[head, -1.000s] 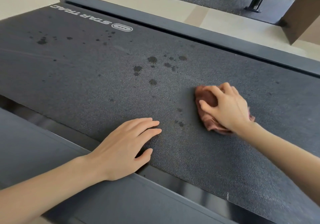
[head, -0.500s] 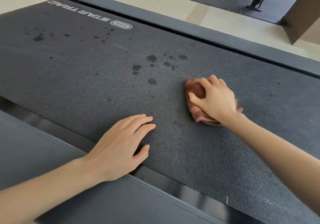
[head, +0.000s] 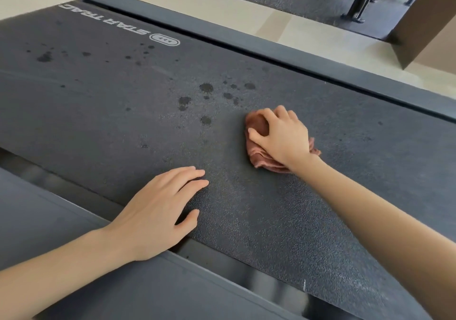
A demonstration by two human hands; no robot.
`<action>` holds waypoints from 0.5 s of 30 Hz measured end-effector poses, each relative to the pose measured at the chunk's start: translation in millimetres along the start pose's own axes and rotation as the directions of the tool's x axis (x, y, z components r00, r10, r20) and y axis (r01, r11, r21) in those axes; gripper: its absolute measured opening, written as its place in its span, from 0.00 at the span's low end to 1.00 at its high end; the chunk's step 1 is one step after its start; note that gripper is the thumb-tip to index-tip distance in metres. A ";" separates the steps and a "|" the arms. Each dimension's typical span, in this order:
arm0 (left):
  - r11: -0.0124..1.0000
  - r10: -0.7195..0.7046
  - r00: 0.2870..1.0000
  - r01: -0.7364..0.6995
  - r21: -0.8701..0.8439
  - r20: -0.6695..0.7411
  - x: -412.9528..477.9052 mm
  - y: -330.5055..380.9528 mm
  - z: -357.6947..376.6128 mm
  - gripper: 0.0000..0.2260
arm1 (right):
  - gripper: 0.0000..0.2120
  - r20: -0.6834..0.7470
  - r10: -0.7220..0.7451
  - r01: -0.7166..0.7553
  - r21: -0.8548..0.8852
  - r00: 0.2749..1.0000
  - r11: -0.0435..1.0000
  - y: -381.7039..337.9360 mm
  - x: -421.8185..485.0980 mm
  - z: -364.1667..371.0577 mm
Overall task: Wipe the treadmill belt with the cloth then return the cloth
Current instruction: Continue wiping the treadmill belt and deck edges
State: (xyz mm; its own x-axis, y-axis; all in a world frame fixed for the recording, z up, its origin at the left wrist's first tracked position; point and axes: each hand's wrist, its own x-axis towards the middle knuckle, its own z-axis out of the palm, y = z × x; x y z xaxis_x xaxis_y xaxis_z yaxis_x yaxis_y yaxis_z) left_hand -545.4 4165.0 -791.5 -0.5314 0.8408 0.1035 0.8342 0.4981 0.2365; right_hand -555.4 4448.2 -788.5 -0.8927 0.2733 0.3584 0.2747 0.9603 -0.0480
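Observation:
The dark textured treadmill belt (head: 103, 102) runs across the view, marked with several dark wet spots (head: 206, 88) left of the middle and a white logo at the far left. My right hand (head: 281, 135) grips a bunched reddish-brown cloth (head: 260, 156) and presses it onto the belt, just right of the spots. Fingers curl over the cloth's top; most of the cloth is hidden under the palm. My left hand (head: 158, 211) rests flat on the belt's near edge, fingers spread and holding nothing.
A grey side rail (head: 271, 53) borders the belt's far edge and another rail (head: 123, 282) lies along the near side. Beyond are pale floor, a dark rubber mat with black equipment legs (head: 360, 1), and a brown panel (head: 429, 18) at the upper right.
My right hand has slid the cloth leftward along the belt toward the dark spots. Small spots near my left hand are gone. My left hand stays put.

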 end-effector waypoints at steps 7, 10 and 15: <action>1.000 -0.016 1.000 0.016 0.000 0.015 -2.2 1.5 -1.2 0.21 | 0.21 -0.034 -0.260 0.262 0.118 0.965 0.958 -36.4 -25.4 -6.9; 0.999 -0.037 0.999 0.037 0.015 0.013 -10.0 1.5 -4.0 0.21 | 0.19 -0.087 -0.549 0.550 0.272 0.831 0.790 -10.0 -72.0 -23.6; 0.990 -0.136 0.991 0.135 -0.032 -0.008 -29.4 0.5 -4.9 0.20 | 0.21 -0.045 -0.450 0.449 0.208 0.892 0.869 17.1 -43.4 -20.9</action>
State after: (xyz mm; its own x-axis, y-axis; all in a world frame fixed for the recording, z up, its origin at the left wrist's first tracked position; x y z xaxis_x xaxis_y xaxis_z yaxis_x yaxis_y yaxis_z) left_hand -530.1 4139.5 -789.7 -0.6408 0.7637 0.0784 0.7495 0.6002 0.2791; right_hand -504.5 4451.5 -785.4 -0.9037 -0.1912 0.3832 -0.2365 0.9688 -0.0743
